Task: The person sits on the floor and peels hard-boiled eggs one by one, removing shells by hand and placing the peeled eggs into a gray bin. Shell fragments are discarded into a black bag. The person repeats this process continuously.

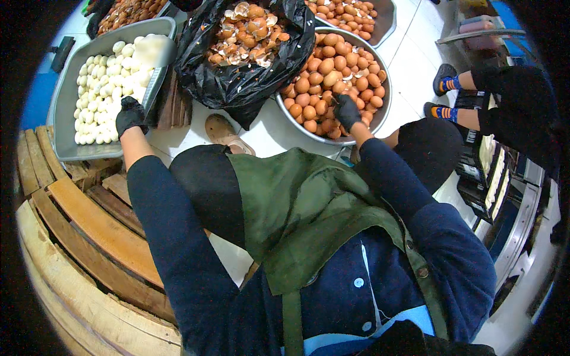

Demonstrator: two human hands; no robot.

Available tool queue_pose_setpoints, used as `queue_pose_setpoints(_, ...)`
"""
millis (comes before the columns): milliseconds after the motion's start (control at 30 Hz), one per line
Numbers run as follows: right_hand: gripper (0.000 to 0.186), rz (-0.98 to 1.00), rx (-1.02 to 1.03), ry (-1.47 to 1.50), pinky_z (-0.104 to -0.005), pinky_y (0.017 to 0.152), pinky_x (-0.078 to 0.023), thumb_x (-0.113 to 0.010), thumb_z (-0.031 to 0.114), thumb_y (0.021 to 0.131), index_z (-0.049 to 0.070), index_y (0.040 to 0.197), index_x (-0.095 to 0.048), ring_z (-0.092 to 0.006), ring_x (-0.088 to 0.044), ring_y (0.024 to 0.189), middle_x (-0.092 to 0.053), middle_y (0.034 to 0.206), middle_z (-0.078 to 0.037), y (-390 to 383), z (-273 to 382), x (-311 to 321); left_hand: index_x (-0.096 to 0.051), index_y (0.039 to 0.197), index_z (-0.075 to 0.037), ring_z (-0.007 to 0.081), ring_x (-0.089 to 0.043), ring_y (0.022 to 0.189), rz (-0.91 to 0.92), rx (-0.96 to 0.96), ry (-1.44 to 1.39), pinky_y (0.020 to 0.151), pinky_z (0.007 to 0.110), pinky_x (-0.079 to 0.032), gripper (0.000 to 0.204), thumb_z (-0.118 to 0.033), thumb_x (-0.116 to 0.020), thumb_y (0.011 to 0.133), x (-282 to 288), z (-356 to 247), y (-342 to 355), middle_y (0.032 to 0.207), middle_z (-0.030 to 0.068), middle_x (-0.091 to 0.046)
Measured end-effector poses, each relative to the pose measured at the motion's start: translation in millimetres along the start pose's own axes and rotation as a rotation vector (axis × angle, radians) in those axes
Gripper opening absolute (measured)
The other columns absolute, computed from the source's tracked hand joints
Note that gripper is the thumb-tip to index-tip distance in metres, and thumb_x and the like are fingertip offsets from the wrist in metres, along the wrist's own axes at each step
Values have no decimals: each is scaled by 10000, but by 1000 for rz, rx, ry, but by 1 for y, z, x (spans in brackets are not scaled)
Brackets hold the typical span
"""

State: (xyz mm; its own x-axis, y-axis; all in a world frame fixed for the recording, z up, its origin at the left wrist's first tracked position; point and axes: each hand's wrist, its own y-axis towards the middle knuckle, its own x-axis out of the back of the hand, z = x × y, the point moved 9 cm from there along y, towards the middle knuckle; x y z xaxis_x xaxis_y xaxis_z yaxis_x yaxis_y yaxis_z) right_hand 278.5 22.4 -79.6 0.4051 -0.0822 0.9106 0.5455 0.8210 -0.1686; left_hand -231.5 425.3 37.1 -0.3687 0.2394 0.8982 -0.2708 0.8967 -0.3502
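My left hand [130, 116], in a black glove, is at the right-hand rim of a grey plastic tub [64, 121]. Its fingers look curled closed, and what they may hold is hidden. White peeled eggs [98, 95] fill much of the tub. My right hand [347, 113], also black-gloved, reaches into a round metal basin [387, 95] of brown unpeeled eggs [312, 89]. Its fingers curl down among the eggs, hiding whatever is in them. Between both containers, a black plastic bag [199, 65] holds a heap of broken eggshells [249, 35].
Another container of brown eggs [350, 18] stands behind the basin. More brown eggs [127, 15] lie at the far left. A wooden slatted pallet [101, 231] is on my left. Another person's legs [469, 98] and dark stacked crates [481, 172] are on the right.
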Motion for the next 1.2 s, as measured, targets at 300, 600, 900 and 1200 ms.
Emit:
queue_pose_setpoints(300, 336, 109, 26, -237, -480, 729, -502, -605, 189, 780, 134, 1110, -569, -366, -608, 902, -569, 1055, -187, 0, 34, -33, -559, 1047, -59, 250, -600, 764, 34, -462, -917, 697, 367, -513, 373, -391, -465, 904, 54, -111, -92, 911, 129, -634)
queue_pose_setpoints(600, 242, -7, 318, 1242, -317, 832, -475, -550, 161, 886, 19, 1067, -623, -186, -585, 939, -650, 1022, -67, 56, 127, 122, -473, 1306, -106, 276, -577, 1073, 708, -934, -858, 911, 359, -505, 476, -386, -518, 923, -71, -272, -310, 1175, 132, -607)
queue_pose_setpoints(900, 324, 12, 136, 9, -460, 777, -485, -547, 171, 819, 88, 1132, -550, -417, -571, 920, -571, 1007, -250, 98, 46, 44, -482, 1254, -24, 222, -570, 1101, 951, -870, -1386, 969, 334, -455, 434, -157, -612, 862, -30, -303, -310, 1210, 130, -587)
queue_pose_setpoints(1200, 288, 144, 223, 1614, -363, 785, -512, -474, 258, 935, 44, 1115, -543, -245, -620, 920, -612, 1055, -114, 86, 70, 93, -543, 1140, 31, 237, -573, 1046, -87, -1378, -816, 972, 349, -434, 403, -138, -709, 814, 62, -295, -306, 1101, 168, -602)
